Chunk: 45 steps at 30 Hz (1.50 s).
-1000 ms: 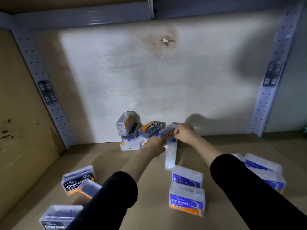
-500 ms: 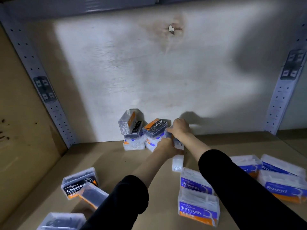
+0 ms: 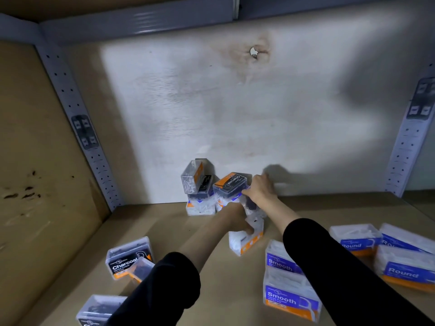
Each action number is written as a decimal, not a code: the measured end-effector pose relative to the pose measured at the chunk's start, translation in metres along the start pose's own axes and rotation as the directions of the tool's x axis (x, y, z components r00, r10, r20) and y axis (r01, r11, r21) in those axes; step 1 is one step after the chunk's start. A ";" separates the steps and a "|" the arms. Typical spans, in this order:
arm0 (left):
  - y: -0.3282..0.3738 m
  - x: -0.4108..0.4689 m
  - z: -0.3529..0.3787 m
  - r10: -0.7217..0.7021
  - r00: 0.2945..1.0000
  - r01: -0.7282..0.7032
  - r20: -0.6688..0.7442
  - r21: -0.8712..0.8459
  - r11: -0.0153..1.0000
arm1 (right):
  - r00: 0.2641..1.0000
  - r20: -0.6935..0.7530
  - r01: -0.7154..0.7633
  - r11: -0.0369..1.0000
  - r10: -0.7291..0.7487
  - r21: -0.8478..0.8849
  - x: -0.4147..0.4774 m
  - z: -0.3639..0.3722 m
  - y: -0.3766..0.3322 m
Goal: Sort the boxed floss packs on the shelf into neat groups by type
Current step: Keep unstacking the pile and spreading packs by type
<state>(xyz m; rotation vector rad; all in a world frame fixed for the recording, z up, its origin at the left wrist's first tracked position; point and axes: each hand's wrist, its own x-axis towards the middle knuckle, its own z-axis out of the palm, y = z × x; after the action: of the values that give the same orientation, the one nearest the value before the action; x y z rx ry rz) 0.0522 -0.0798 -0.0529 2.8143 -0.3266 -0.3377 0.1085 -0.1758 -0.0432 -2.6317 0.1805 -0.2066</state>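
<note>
Behind both hands (image 3: 249,208), "Charcoal" box (image 3: 229,185), seemingly stacked.

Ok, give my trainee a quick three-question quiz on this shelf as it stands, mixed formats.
1. True or false: the Smooth packs lie left of the Charcoal pack.
2. Which label do the packs at the far right carry? A) Mint B) Round C) Charcoal
3. Fill in: the left hand rests on a white pack standing on ____ on the shelf, while the right hand reaches into the pile at the back wall.

Key: 1 false; 2 B; 3 end.
</note>
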 end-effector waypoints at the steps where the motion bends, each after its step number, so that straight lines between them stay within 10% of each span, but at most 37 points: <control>1: -0.004 -0.002 -0.003 0.017 1.000 -0.018 0.023 0.025 1.000 | 1.000 0.010 0.002 1.000 -0.002 0.006 -0.001 -0.001 0.000; 12: -0.020 -0.011 -0.012 0.133 0.986 -0.150 0.098 0.198 0.969 | 0.999 0.008 -0.054 0.995 0.053 0.083 -0.001 -0.007 0.005; 22: -0.001 -0.018 -0.013 -0.104 0.951 0.120 -0.290 0.037 0.992 | 0.990 -0.038 -0.132 0.983 0.138 0.126 0.001 -0.001 0.000; 45: -0.006 -0.006 -0.013 -0.406 0.913 0.408 0.050 -0.157 0.899 | 0.987 0.037 -0.157 0.975 0.153 0.158 -0.008 -0.018 0.014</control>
<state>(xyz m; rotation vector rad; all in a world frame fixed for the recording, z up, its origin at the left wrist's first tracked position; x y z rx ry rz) 0.0508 -0.0690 -0.0418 2.6970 0.2855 -0.4528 0.0961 -0.1952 -0.0355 -2.4459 0.3454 -0.1290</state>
